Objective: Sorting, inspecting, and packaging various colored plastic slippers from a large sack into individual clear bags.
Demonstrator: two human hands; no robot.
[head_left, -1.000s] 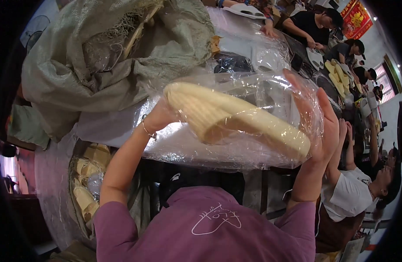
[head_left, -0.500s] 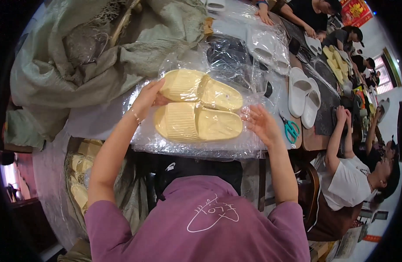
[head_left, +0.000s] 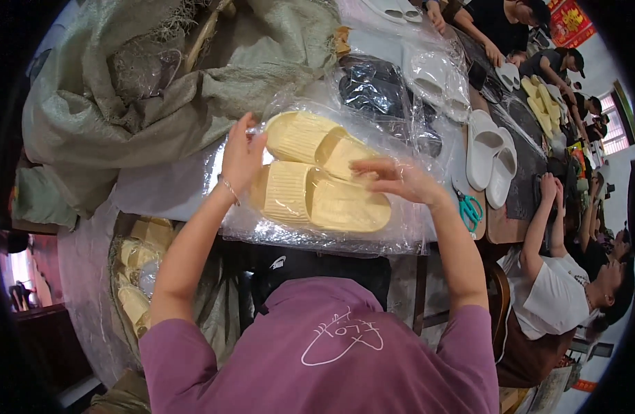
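A pair of pale yellow slippers (head_left: 310, 179) lies side by side inside a clear plastic bag (head_left: 262, 231) on the table in front of me. My left hand (head_left: 240, 155) presses against the heel end of the slippers at the bag's left side. My right hand (head_left: 395, 179) rests on top of the bag over the toe end, fingers spread and bent. Neither hand is closed around the slippers.
A big grey-green woven sack (head_left: 145, 96) covers the table's far left. Bagged dark slippers (head_left: 373, 93) and bagged white slippers (head_left: 435, 72) lie behind. A loose white pair (head_left: 490, 155) and teal scissors (head_left: 470, 210) sit right. More yellow slippers (head_left: 135, 276) fill a sack below left. Other people work along the right.
The bagged yellow slippers went from being held up on edge to lying flat on the table. My right hand moved from the bag's right edge onto its top.
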